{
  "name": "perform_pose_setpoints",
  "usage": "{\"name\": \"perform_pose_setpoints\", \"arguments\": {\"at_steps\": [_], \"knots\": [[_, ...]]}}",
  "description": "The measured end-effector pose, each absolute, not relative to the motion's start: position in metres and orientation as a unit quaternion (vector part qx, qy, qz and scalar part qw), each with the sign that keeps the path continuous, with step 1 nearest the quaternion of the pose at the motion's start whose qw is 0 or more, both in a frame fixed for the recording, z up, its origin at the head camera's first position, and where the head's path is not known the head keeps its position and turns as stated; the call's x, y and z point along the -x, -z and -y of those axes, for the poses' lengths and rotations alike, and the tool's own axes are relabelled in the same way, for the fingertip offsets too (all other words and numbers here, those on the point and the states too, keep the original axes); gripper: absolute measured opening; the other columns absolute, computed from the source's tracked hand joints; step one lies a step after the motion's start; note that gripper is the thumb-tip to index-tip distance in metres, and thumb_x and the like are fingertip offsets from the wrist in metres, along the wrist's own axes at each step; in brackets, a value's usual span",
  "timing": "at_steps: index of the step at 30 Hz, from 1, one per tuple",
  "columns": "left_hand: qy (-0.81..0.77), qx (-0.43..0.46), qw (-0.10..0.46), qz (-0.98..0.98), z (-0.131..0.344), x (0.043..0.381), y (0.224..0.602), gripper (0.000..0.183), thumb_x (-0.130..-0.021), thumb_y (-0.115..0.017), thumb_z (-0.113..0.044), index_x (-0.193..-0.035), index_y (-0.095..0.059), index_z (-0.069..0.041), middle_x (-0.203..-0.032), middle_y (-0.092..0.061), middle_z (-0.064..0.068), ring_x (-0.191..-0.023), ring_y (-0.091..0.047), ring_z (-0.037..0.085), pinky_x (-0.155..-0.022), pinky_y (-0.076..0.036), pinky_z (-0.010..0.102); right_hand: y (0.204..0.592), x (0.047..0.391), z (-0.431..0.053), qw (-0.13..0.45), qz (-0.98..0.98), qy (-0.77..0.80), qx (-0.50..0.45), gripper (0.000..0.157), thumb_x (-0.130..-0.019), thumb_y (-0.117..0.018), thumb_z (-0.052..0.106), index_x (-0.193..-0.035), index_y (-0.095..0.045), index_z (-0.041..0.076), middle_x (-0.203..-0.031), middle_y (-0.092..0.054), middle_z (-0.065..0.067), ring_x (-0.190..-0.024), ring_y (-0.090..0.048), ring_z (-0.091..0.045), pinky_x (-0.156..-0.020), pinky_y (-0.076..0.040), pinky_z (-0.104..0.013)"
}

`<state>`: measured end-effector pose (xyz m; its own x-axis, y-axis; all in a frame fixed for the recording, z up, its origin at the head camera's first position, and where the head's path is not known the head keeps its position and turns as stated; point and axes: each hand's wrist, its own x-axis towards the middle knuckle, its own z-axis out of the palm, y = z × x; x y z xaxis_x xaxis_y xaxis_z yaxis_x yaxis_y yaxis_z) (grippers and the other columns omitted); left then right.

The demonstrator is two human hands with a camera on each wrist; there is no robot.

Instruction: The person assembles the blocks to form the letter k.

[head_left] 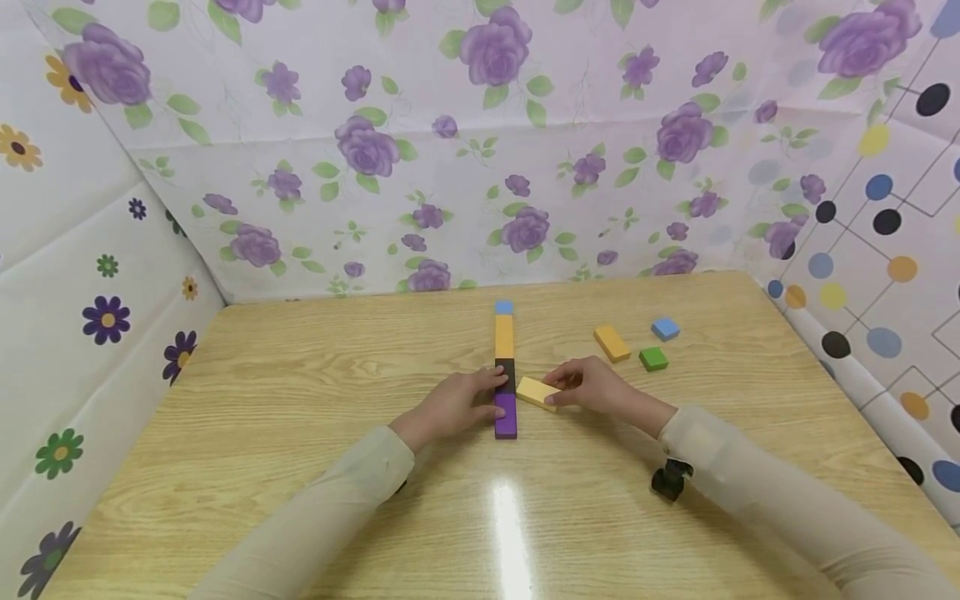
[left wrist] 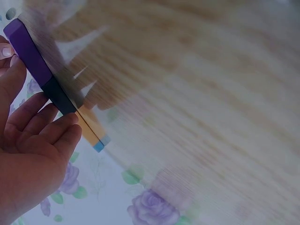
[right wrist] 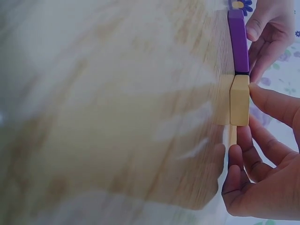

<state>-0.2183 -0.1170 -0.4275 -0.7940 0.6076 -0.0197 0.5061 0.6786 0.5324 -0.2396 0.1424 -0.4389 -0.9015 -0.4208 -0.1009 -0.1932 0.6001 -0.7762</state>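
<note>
A straight row on the wooden table joins a purple block (head_left: pixel 506 417), a black block (head_left: pixel 506 376), an orange block (head_left: pixel 504 337) and a small blue block (head_left: pixel 504 307) end to end. My left hand (head_left: pixel 455 406) rests on this row, its fingertips on the black block and its thumb on the purple one. Just right of the row, my right hand (head_left: pixel 597 387) pinches a pale yellow block (head_left: pixel 536 392) between thumb and fingers. That block lies slanted, its left end close to the black block; whether they touch I cannot tell.
Farther right on the table (head_left: pixel 300 358) lie a loose orange block (head_left: pixel 612 343), a green block (head_left: pixel 653 359) and a blue block (head_left: pixel 665 328). A flowered cloth (head_left: pixel 450 183) stands along the back edge, and patterned cloths flank both sides.
</note>
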Motion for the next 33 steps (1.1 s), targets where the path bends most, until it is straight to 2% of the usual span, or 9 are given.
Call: {"name": "perform_pose_setpoints", "arguments": {"at_steps": [18,26,33], "knots": [[-0.257,-0.304,0.099,-0.912,0.1164,0.2179,0.4276,0.057,-0.091,-0.067,-0.028,-0.140,-0.049,-0.003,-0.147,-0.042,0.011,-0.136,-0.038,0.033,-0.113,-0.031,0.044,0.4384,0.2364,-0.1430,0.132,-0.880,0.414,0.189,0.028,-0.082,-0.079,0.019,-0.104,-0.072,0.003,-0.088,-0.063,-0.005,-0.076,-0.052,-0.016,-0.065,-0.046,-0.028],[-0.257,-0.302,0.099,-0.913,0.1175,0.2174,0.4281,0.057,-0.091,-0.067,-0.028,-0.139,-0.049,-0.003,-0.147,-0.043,0.010,-0.136,-0.037,0.033,-0.113,-0.031,0.044,0.4381,0.2349,-0.1420,0.136,-0.878,0.418,0.189,0.028,-0.082,-0.079,0.019,-0.105,-0.072,0.004,-0.086,-0.062,-0.002,-0.074,-0.052,-0.016,-0.063,-0.045,-0.025],[-0.263,-0.308,0.096,-0.909,0.1180,0.2174,0.4268,0.057,-0.091,-0.067,-0.028,-0.139,-0.049,-0.003,-0.147,-0.042,0.012,-0.136,-0.037,0.034,-0.113,-0.030,0.044,0.4402,0.2402,-0.1479,0.130,-0.883,0.411,0.188,0.032,-0.083,-0.077,0.025,-0.109,-0.071,0.006,-0.086,-0.065,0.000,-0.076,-0.055,-0.015,-0.065,-0.047,-0.025]]}}
